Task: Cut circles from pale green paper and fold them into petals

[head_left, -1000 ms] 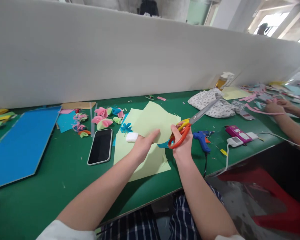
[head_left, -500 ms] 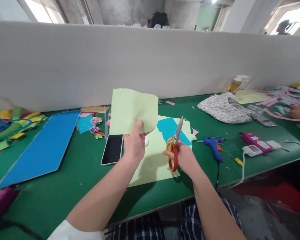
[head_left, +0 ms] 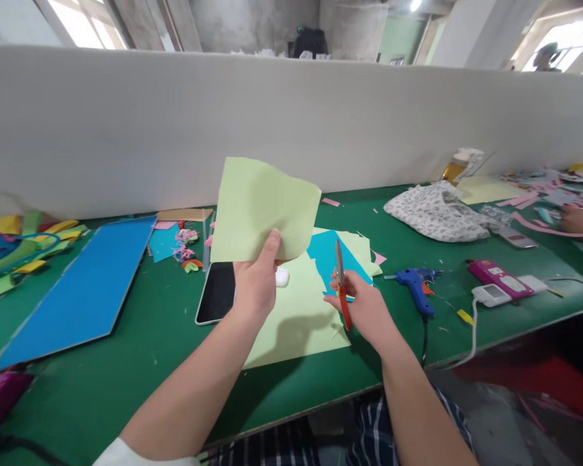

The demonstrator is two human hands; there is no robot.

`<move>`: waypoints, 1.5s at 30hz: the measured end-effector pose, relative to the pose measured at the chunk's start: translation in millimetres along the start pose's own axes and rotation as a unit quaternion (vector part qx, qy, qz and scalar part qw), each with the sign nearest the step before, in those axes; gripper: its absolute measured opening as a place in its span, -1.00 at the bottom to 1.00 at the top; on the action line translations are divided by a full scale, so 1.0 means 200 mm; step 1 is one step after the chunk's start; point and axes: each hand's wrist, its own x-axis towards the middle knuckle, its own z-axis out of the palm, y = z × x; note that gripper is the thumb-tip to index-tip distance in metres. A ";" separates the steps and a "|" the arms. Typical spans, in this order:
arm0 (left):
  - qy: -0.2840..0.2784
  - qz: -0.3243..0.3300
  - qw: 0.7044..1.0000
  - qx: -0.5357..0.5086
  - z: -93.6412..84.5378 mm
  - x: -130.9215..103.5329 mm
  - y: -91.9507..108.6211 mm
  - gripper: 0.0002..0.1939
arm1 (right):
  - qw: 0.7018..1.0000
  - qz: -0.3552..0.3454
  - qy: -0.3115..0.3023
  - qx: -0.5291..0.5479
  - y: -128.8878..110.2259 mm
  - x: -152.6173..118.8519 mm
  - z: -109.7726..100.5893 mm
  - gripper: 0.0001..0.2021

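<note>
My left hand (head_left: 257, 278) pinches the lower edge of a light green sheet (head_left: 265, 210), thumb in front, and holds it upright above the table. My right hand (head_left: 362, 301) is closed on the handles of red-handled scissors (head_left: 341, 272), whose blades point up and look closed. Beneath both hands lies a larger pale green sheet (head_left: 291, 330). Blue paper (head_left: 328, 249) rests on it, behind the scissors. A small white object (head_left: 282, 277) lies beside my left hand, and a phone (head_left: 217, 294) is to its left.
A blue board (head_left: 87, 285) and coloured scraps lie on the green table (head_left: 165, 375) at left. At right are a blue glue gun (head_left: 416, 288), a patterned cloth (head_left: 440, 210), a purple device (head_left: 500, 278) with cables, and another person's hand. A white partition (head_left: 282, 123) stands behind.
The sheet in my left hand has tilted and its right side reaches further right. The scissors in my right hand have turned so that they show edge-on, with the blades leaning slightly left.
</note>
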 end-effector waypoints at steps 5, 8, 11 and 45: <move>-0.034 -0.015 0.999 -0.001 -0.02 0.04 -0.02 -0.53 | 0.995 0.001 0.014 0.098 0.00 0.00 0.00 -0.44; -0.064 -0.035 0.997 -0.012 -0.02 0.03 -0.05 -0.51 | 0.982 -0.029 0.010 0.187 -0.02 -0.01 0.02 -0.38; -0.072 -0.071 0.995 -0.012 -0.01 0.00 -0.07 -0.47 | 0.969 -0.028 0.008 0.247 -0.02 0.00 0.06 -0.28; -0.113 -0.095 0.987 0.066 -0.03 -0.10 -0.21 -0.52 | 0.963 -0.085 0.023 0.256 -0.05 -0.08 0.12 -0.14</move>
